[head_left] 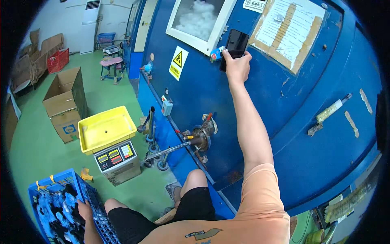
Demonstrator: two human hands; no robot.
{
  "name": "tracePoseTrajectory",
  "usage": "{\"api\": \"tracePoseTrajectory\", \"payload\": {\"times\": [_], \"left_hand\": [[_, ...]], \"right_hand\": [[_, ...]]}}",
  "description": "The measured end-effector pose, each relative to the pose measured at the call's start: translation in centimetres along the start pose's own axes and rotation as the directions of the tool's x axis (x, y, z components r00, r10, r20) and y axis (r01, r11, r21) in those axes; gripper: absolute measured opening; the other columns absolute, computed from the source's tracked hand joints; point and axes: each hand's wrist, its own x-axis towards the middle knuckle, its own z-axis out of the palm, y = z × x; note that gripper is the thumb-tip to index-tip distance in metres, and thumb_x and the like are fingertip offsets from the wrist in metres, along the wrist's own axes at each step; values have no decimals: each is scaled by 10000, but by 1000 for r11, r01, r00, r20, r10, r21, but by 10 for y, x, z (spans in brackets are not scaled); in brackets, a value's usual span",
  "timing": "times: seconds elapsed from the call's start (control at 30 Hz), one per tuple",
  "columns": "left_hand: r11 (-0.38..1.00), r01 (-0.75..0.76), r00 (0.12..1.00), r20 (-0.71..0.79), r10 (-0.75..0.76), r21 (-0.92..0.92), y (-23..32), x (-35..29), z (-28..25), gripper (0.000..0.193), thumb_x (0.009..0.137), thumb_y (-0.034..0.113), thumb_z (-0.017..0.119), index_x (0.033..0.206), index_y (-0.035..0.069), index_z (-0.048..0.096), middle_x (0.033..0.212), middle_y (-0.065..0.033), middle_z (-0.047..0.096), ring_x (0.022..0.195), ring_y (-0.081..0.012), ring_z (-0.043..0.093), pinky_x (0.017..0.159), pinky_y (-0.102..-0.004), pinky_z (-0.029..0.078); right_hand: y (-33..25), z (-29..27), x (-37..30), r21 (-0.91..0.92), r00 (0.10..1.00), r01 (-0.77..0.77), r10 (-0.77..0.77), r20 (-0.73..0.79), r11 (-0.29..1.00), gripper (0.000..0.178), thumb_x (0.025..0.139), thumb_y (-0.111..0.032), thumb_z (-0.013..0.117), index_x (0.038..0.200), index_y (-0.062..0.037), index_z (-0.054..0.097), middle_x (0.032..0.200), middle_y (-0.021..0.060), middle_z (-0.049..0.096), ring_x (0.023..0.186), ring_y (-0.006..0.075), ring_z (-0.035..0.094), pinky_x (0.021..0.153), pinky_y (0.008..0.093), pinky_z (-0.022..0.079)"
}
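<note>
right hand (237,67) pinches a black phone (235,44) at 12 o'clock against the blue machine (284,122); it might slip. left hand (84,211) grips the blue crate (61,203) at 8 o'clock, which could tip.

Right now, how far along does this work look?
Done: white fluff already shows behind the window of the blue machine. In hand: the right hand holds a dark phone up against the machine, while the left hand grips the rim of the blue crate, full of blue and black pieces. Left: the yellow tray on the scale holds nothing.
</note>
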Motion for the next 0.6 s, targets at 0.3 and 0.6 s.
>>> {"api": "tracePoseTrajectory", "payload": {"times": [0.3, 0.6], "left_hand": [[991, -21, 999, 36, 26, -129, 10, 5, -2, 436, 948, 358, 584, 1198, 4, 530, 973, -222, 687, 853, -406, 669, 738, -472, 531], [970, -21, 997, 71, 39, -243, 26, 10, -10, 445, 949, 388, 578, 1177, 7, 561, 991, -218, 691, 868, -397, 670, 749, -462, 531]], "right_hand": [[-2, 3, -3, -34, 1000, -1, 0, -9, 999, 784, 823, -446, 768, 1317, 57, 424, 1120, 233, 653, 991, 350, 688, 817, 431, 567], [3, 7, -2, -44, 997, 34, -37, -66, 998, 776, 807, -414, 783, 1321, 31, 409, 1039, 238, 679, 892, 379, 704, 778, 482, 561]]}}
